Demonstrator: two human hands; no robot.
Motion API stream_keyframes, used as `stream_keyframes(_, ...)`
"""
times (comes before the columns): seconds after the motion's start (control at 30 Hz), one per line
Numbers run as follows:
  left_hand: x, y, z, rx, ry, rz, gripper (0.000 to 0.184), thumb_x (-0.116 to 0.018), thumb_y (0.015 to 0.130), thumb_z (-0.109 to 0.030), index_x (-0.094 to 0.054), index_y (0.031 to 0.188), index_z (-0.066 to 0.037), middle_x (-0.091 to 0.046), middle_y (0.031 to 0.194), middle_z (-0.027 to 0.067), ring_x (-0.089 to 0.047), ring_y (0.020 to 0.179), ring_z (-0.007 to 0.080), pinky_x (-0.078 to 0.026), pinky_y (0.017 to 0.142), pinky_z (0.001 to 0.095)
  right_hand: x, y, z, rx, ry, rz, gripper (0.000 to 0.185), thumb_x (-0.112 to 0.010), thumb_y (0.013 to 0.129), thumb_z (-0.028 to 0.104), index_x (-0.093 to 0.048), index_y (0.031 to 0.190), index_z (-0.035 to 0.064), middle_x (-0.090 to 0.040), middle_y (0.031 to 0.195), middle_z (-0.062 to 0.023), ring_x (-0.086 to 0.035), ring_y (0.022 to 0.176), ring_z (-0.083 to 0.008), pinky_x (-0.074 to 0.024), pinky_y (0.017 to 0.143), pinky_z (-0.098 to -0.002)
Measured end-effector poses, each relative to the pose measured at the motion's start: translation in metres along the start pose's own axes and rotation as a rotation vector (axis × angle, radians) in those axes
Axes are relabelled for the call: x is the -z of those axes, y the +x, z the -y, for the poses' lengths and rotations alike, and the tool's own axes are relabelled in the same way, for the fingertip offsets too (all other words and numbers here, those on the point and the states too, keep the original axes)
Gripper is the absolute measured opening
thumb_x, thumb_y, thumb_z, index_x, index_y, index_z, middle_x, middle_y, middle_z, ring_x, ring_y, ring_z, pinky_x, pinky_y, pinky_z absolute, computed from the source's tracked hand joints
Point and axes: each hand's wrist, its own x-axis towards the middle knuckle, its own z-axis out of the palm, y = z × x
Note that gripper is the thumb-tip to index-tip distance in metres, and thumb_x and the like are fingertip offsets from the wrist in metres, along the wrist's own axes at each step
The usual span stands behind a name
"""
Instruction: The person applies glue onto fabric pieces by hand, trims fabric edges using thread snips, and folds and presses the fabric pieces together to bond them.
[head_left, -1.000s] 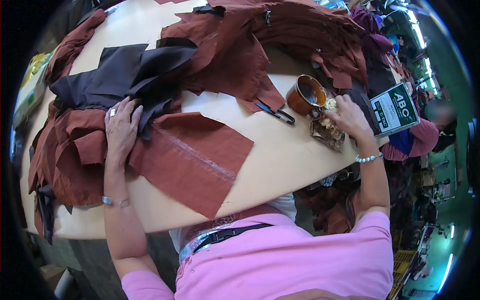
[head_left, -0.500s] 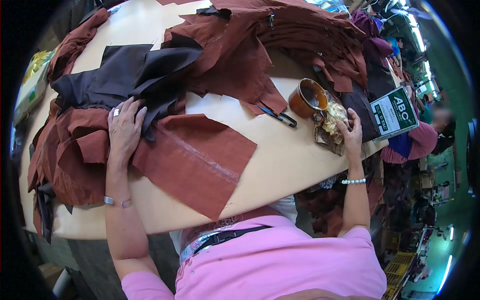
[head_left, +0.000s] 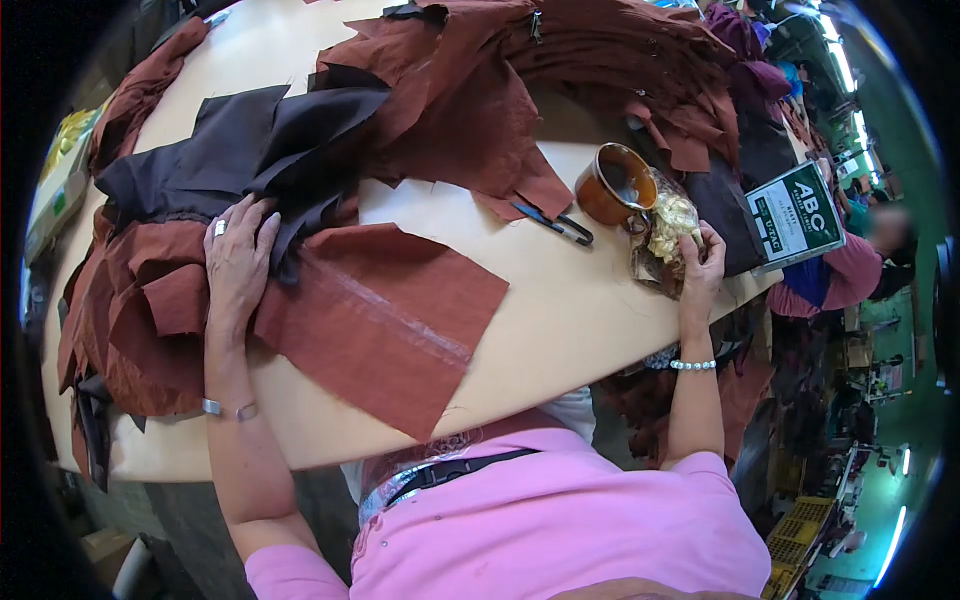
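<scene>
My left hand [head_left: 240, 258] lies flat with fingers stretched out, on rust-brown fabric [head_left: 150, 290] beside the edge of black fabric [head_left: 205, 168]. Right of it a rust-brown fabric panel [head_left: 385, 320] is spread on the table, with a pale, shiny streak along it. At the right, my right hand [head_left: 703, 268] pinches the edge of a crumpled yellowish wad [head_left: 672, 228], whose exact kind I cannot make out. The wad sits on a stained, brownish piece [head_left: 650, 272]. Touching or very near it stands an amber-brown mug [head_left: 612, 190] with some contents inside.
Black-handled scissors or snips [head_left: 555, 224] lie left of the mug, partly under fabric. A large heap of rust-brown fabric [head_left: 620, 70] covers the far side of the table [head_left: 540, 330]. A green-and-white ABC can [head_left: 797, 217] stands at the right edge, near a person in pink [head_left: 850, 270].
My right hand has shifted slightly left and its fingers have closed on the wad's edge. The left hand stays flat on the fabric; the whole view has shifted a little.
</scene>
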Motion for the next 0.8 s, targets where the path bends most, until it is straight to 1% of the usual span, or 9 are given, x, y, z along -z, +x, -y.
stream_keyframes(0.1,0.004,0.000,-0.003,-0.003,-0.041,0.010,0.034,-0.044,0.093,-0.032,-0.059,0.115,-0.011,-0.053,0.126,0.0106,-0.046,0.118,0.0289,-0.026,0.104,0.0425,0.007,-0.008,0.006,-0.069,-0.084,0.080,0.051,-0.073,0.078,0.030,-0.051,0.113,-0.0016,-0.053,0.113,-0.0080,-0.050,0.104,-0.0172,-0.0389,0.093,-0.0302)
stream_keyframes(0.2,0.004,0.000,-0.003,-0.002,-0.041,0.016,0.034,-0.043,0.093,-0.032,-0.058,0.115,-0.011,-0.053,0.126,0.0104,-0.046,0.118,0.0286,-0.026,0.104,0.0426,0.009,-0.011,0.002,-0.044,-0.089,0.058,0.054,-0.075,0.077,0.029,-0.051,0.114,-0.0018,-0.054,0.112,-0.0086,-0.051,0.103,-0.0166,-0.0396,0.093,-0.0299)
stream_keyframes(0.33,0.004,0.000,-0.003,0.004,-0.035,0.013,0.035,-0.044,0.093,-0.033,-0.058,0.116,-0.011,-0.053,0.126,0.0104,-0.046,0.118,0.0283,-0.026,0.104,0.0424,0.008,-0.009,-0.006,0.003,-0.047,-0.003,0.055,-0.078,0.074,0.027,-0.045,0.109,-0.0006,-0.056,0.109,-0.0097,-0.053,0.100,-0.0169,-0.0405,0.092,-0.0291)
stream_keyframes(0.43,0.003,0.000,-0.001,0.006,-0.056,0.008,0.035,-0.044,0.093,-0.033,-0.058,0.116,-0.011,-0.053,0.127,0.0104,-0.046,0.119,0.0281,-0.026,0.103,0.0423,0.010,-0.009,0.001,-0.002,-0.121,0.019,0.056,-0.079,0.073,0.028,-0.042,0.105,0.0012,-0.056,0.111,-0.0120,-0.053,0.102,-0.0187,-0.0398,0.093,-0.0306)
stream_keyframes(0.53,0.003,0.001,-0.001,0.005,-0.042,0.011,0.035,-0.044,0.093,-0.033,-0.059,0.115,-0.011,-0.053,0.127,0.0104,-0.046,0.118,0.0282,-0.026,0.103,0.0422,0.011,-0.010,-0.003,0.061,-0.273,-0.019,0.056,-0.079,0.072,0.028,-0.041,0.103,0.0024,-0.056,0.114,-0.0154,-0.053,0.103,-0.0207,-0.0391,0.094,-0.0324)
stream_keyframes(0.63,0.004,0.001,-0.003,-0.004,-0.067,0.012,0.035,-0.044,0.093,-0.033,-0.059,0.115,-0.011,-0.053,0.127,0.0106,-0.047,0.118,0.0285,-0.027,0.103,0.0421,0.006,-0.009,-0.010,0.224,-0.192,-0.050,0.063,-0.077,0.074,0.031,-0.040,0.115,-0.0002,-0.056,0.113,-0.0161,-0.052,0.103,-0.0217,-0.0379,0.095,-0.0338)
stream_keyframes(0.73,0.004,0.000,-0.003,-0.002,-0.061,0.005,0.034,-0.044,0.092,-0.032,-0.059,0.115,-0.011,-0.053,0.126,0.0111,-0.047,0.117,0.0286,-0.028,0.102,0.0421,0.003,-0.011,0.006,0.119,-0.207,0.006,0.074,-0.074,0.077,0.033,-0.033,0.129,-0.0004,-0.056,0.112,-0.0164,-0.053,0.103,-0.0223,-0.0379,0.095,-0.0341)
stream_keyframes(0.8,0.005,0.000,-0.003,-0.007,-0.058,-0.004,0.034,-0.045,0.092,-0.032,-0.059,0.115,-0.011,-0.053,0.126,0.0114,-0.047,0.117,0.0285,-0.028,0.102,0.0421,0.006,-0.009,-0.001,0.046,-0.102,0.041,0.075,-0.071,0.080,0.029,-0.027,0.137,0.0048,-0.053,0.116,-0.0163,-0.051,0.105,-0.0217,-0.0377,0.096,-0.0337)
